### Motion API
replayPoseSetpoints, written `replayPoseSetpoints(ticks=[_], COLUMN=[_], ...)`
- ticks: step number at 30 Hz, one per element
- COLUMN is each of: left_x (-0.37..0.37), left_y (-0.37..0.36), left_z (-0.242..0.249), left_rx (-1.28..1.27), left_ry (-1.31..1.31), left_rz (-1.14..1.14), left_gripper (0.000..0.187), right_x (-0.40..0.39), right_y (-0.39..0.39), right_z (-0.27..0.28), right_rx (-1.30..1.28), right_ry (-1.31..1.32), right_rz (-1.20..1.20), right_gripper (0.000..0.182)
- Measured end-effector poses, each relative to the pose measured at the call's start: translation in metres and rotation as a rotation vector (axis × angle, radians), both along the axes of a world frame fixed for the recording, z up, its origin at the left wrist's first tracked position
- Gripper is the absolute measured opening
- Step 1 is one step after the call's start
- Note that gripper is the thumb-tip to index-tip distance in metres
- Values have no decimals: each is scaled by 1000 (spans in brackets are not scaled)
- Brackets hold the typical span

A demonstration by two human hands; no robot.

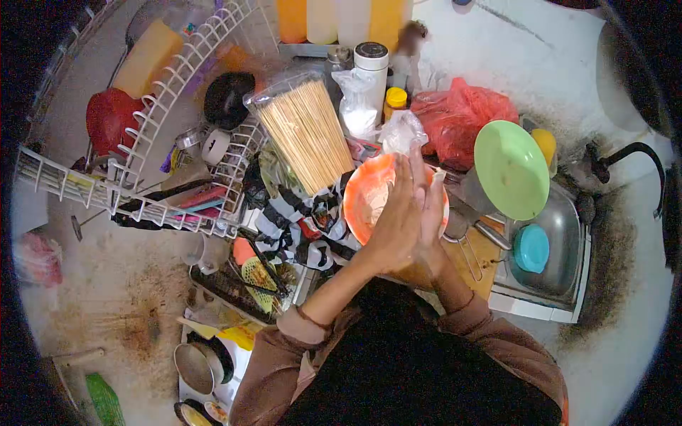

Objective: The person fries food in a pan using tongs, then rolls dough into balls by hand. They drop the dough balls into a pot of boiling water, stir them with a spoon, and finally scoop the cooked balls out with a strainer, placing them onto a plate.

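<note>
An orange-and-white bowl with pale, dough-like stuff in it stands in front of me. Over its right half, my left hand and my right hand are pressed palm to palm, fingers straight and pointing away from me. Whatever lies between the palms is hidden. Pale smears show on the right hand. A wooden board is partly visible beneath and to the right of the bowl, with a wire-handled strainer close to the right hand.
A pack of bamboo skewers leans left of the bowl. Behind are a red plastic bag and a white flask. A green plate stands by the sink, which holds a turquoise bowl. A white wire rack is at left.
</note>
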State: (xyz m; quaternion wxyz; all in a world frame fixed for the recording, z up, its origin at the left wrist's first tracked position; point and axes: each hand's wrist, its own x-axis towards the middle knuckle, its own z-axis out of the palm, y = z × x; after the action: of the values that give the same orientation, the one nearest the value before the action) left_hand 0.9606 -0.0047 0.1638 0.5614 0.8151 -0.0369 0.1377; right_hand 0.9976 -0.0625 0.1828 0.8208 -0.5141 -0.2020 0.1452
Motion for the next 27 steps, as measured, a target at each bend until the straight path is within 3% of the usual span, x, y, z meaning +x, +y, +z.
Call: replayPoseSetpoints(ticks=[2, 5, 9, 12, 15, 19, 20, 21, 22, 24, 27], left_x=[-7, -33, -30, 8, -3, -19, -7, 4, 15, 38, 43], left_y=[-10, -24, -23, -8, -18, -36, -32, -28, -18, 14, 44], left_z=[-14, -5, 2, -4, 1, 7, -6, -18, -18, -12, -1], left_rx=[-24, -35, -60, -307, -221, -92, -86, -78, -260, -608, -1068], left_ry=[-27, 0, -7, 33, 46, 74, -5, -84, -61, -23, 49], left_rz=[3, -84, -83, 45, 77, 89, 91, 94, 61, -14, -131], left_gripper=[60, 60, 59, 59, 59, 60, 60, 61, 61, 64, 66], right_x=[19, 59, 47, 20, 2, 31, 22, 20, 22, 21, 10], right_y=[-6, -1, 3, 4, 1, 4, 2, 3, 7, 7, -14], right_z=[-12, -21, -18, -20, -18, 1, 2, -26, -73, -88, -30], right_rx=[44, 362, 271, 199, 124, 281, 315, 215, 117, -48, -282], right_ry=[-26, 93, 39, 40, 37, 199, 261, 153, 42, -123, -263], right_rz=[91, 57, 15, 69, 128, 78, 72, 75, 79, 43, -92], right_gripper=[68, 68, 66, 64, 61, 60, 57, 56, 55, 52, 47])
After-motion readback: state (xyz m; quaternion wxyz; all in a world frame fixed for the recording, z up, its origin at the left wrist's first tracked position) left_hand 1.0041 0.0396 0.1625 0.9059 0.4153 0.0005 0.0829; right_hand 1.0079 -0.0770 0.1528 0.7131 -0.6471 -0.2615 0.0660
